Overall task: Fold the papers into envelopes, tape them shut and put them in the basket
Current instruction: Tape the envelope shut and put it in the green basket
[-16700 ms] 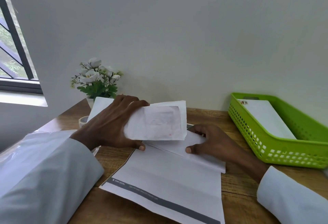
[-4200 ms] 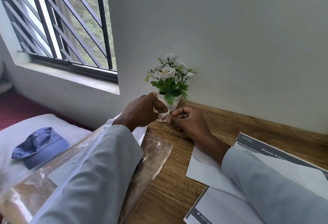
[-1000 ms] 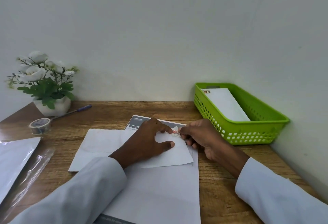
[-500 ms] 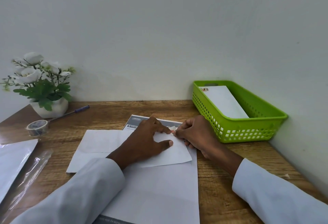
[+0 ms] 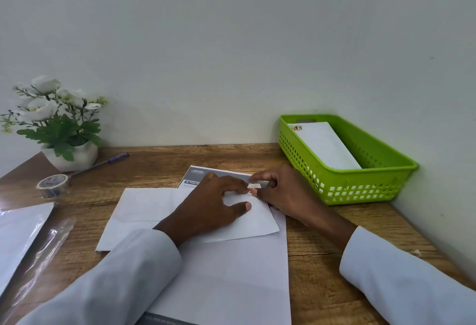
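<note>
A folded white paper envelope [image 5: 253, 223] lies on a larger printed sheet [image 5: 231, 281] in the middle of the wooden desk. My left hand [image 5: 208, 209] presses flat on the envelope, fingers spread. My right hand [image 5: 280, 193] pinches a small piece of patterned tape [image 5: 253, 187] at the envelope's far edge, right beside my left fingertips. A lime green basket [image 5: 365, 185] stands at the back right against the wall, with one taped white envelope [image 5: 324, 144] lying in it. The tape roll [image 5: 52, 185] sits at the far left.
Another white sheet [image 5: 136, 209] lies left of the envelope. A white pot of artificial flowers [image 5: 69, 154] and a pen [image 5: 108, 161] stand at the back left. Clear plastic sleeves with paper [image 5: 20, 232] lie at the left edge. The wall runs along the back and right.
Both hands have stayed on the envelope over the last second; my right hand's fingers have come closer to the left fingertips with the tape. Earlier I pulled tape from the roll by the flowers.
</note>
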Motion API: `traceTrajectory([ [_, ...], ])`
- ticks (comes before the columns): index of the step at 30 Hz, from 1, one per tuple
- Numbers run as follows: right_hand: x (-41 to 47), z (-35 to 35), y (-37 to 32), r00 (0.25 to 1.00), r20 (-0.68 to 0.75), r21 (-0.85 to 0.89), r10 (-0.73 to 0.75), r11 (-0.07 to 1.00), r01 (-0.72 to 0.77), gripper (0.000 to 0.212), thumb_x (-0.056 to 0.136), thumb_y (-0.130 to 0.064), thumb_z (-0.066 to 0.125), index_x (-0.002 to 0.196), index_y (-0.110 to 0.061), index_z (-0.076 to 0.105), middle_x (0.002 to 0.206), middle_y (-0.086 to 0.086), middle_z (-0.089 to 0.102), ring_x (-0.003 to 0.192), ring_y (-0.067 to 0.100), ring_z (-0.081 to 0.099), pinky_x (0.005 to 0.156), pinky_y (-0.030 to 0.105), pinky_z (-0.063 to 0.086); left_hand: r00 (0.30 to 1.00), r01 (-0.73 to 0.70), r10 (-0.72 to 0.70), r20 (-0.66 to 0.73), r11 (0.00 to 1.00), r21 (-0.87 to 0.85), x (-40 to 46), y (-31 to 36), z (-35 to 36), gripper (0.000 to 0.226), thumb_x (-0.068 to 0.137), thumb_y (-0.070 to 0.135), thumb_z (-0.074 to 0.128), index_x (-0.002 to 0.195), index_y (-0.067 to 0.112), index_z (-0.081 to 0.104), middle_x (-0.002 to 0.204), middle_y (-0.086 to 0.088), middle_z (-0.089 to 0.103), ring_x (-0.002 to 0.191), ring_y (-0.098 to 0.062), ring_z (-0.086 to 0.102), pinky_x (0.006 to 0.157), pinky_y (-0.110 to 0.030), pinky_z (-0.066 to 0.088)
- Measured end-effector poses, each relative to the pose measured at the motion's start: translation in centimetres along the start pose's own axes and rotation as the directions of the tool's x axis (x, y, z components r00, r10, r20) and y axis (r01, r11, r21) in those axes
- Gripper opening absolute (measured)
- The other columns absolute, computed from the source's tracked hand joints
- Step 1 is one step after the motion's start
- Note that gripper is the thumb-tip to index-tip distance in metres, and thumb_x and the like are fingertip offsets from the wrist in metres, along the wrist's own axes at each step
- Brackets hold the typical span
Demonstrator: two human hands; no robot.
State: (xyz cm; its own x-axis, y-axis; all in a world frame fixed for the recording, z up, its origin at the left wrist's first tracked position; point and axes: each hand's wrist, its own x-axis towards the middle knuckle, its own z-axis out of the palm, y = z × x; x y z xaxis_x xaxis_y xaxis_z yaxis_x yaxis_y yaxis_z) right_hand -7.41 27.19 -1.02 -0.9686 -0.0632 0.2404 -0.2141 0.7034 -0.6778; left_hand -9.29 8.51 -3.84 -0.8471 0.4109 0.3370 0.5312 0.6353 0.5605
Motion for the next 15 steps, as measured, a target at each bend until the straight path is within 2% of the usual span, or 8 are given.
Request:
traceTrajectory([
  [1, -0.05, -0.03, -0.04, 1.0, 0.006, -0.038, -0.018, 0.999, 0.018, 0.024, 0.085, -0.023, 0.076, 0.108, -0.023, 0.077, 0.058, -0.025, 0.053, 0.052, -0.008, 0.054, 0.05, 0.005, 0.035, 1.0, -0.003, 0.003, 0.001, 1.0, -0.001, 0.0, -0.02, 0.02, 0.032, 0.083, 0.036, 0.075, 0.114, 0.034, 0.067, 0.106, 0.04, 0.051, 0.102, -0.004, 0.039, 0.084, -0.014, 0.029],
  [3, -0.05, -0.05, -0.08, 0.999, 0.033, -0.103, -0.041, 0.994, 0.044, 0.021, 0.087, -0.024, 0.073, 0.108, -0.024, 0.077, 0.083, -0.015, 0.074, 0.068, -0.003, 0.061, 0.058, 0.008, 0.037, 1.0, -0.009, 0.009, 0.004, 1.0, 0.001, 0.02, -0.06, 0.01, 0.032, 0.084, 0.036, 0.074, 0.115, 0.033, 0.067, 0.11, 0.037, 0.054, 0.103, -0.004, 0.04, 0.086, -0.016, 0.031],
  [5, 0.07, -0.14, -0.01, 0.998, 0.05, -0.126, -0.024, 0.992, 0.03, 0.022, 0.088, -0.026, 0.071, 0.109, -0.023, 0.077, 0.101, -0.003, 0.078, 0.07, -0.002, 0.059, 0.057, 0.009, 0.035, 1.0, -0.008, 0.008, 0.008, 1.0, -0.005, 0.0, -0.05, -0.01, 0.033, 0.084, 0.036, 0.074, 0.116, 0.032, 0.067, 0.112, 0.034, 0.056, 0.103, -0.005, 0.041, 0.088, -0.018, 0.032],
  [8, 0.07, -0.31, -0.09, 0.998, 0.062, -0.152, -0.005, 0.988, 0.014, 0.022, 0.089, -0.028, 0.069, 0.109, -0.022, 0.077, 0.103, -0.003, 0.077, 0.062, -0.003, 0.053, 0.051, 0.01, 0.032, 1.0, -0.001, 0.001, 0.016, 1.0, 0.006, -0.05, 0.01, 0.02, 0.032, 0.085, 0.038, 0.072, 0.116, 0.034, 0.065, 0.101, 0.045, 0.046, 0.102, -0.004, 0.041, 0.086, -0.017, 0.032],
  [10, -0.15, -0.39, -0.39, 0.996, 0.09, -0.207, -0.011, 0.978, 0.029, 0.022, 0.092, -0.029, 0.065, 0.109, -0.023, 0.077, 0.1, -0.002, 0.078, 0.067, 0.005, 0.06, 0.056, 0.024, 0.045, 1.0, 0.009, -0.009, 0.01, 1.0, 0.016, -0.06, 0.05, 0.09, 0.032, 0.085, 0.038, 0.072, 0.117, 0.035, 0.065, 0.093, 0.048, 0.039, 0.099, -0.003, 0.041, 0.084, -0.015, 0.03],
  [12, -0.4, -0.51, -0.68, 0.991, 0.13, -0.282, -0.025, 0.957, 0.061, 0.024, 0.094, -0.027, 0.059, 0.112, -0.026, 0.075, 0.095, 0.002, 0.077, 0.074, 0.018, 0.065, 0.065, 0.033, 0.051, 1.0, 0.005, -0.005, 0.014, 1.0, 0.025, -0.03, 0.0, 0.17, 0.033, 0.086, 0.038, 0.07, 0.118, 0.036, 0.064, 0.097, 0.047, 0.041, 0.1, -0.004, 0.04, 0.083, -0.015, 0.029],
  [15, -0.77, -0.82, -0.85, 0.987, 0.149, -0.393, -0.063, 0.912, 0.118, 0.031, 0.092, -0.023, 0.055, 0.116, -0.029, 0.073, 0.095, 0.003, 0.076, 0.072, 0.016, 0.061, 0.06, 0.029, 0.047, 1.0, -0.007, 0.006, 0.021, 0.999, 0.035, -0.06, -0.11, 0.21, 0.032, 0.086, 0.038, 0.07, 0.118, 0.035, 0.063, 0.101, 0.047, 0.043, 0.101, -0.004, 0.039, 0.082, -0.014, 0.028],
])
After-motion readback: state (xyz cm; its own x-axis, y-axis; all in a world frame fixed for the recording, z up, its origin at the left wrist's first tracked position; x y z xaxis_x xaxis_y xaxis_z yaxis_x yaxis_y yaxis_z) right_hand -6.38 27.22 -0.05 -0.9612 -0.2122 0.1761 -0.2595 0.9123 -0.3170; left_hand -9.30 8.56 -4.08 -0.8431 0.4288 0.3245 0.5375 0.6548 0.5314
